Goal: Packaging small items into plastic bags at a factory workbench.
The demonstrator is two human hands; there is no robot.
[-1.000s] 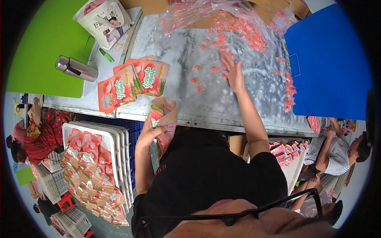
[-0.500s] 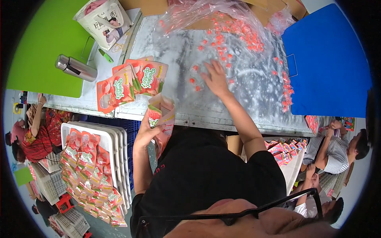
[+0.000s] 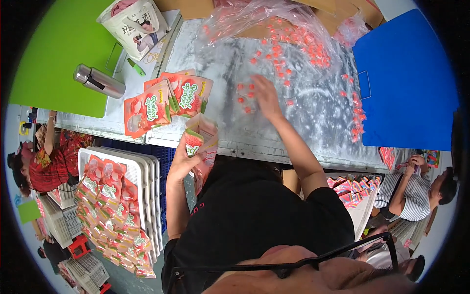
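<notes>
My left hand point(image 3: 181, 164) grips a pink and red candy pouch point(image 3: 208, 144) at the table's near edge. The pouch stands upright with its top mouth spread apart. Over the table, my right hand point(image 3: 267, 98) reaches out with fingers extended and slightly blurred; nothing shows in it. Just left of its fingers lie several small red wrapped candies point(image 3: 240, 100). A scattered trail of more candies leads back to a heap point(image 3: 313, 46) under clear plastic sheeting point(image 3: 235, 22). Left of the held pouch, several flat pouches point(image 3: 149, 110) overlap in a fanned pile.
A steel flask point(image 3: 100, 82), a green cutter point(image 3: 136, 67) and a white bag point(image 3: 134, 32) are at the left. A blue board point(image 3: 406, 83) borders the right side, beside a row of candies point(image 3: 357, 115). Stacked white trays point(image 3: 142, 181) carry filled pouches below left. Other people sit on both sides.
My right hand has shifted slightly, and its fingers have drawn closer together above the candies. Several candies now lie grouped beside its fingers. My left hand keeps hold of the pouch.
</notes>
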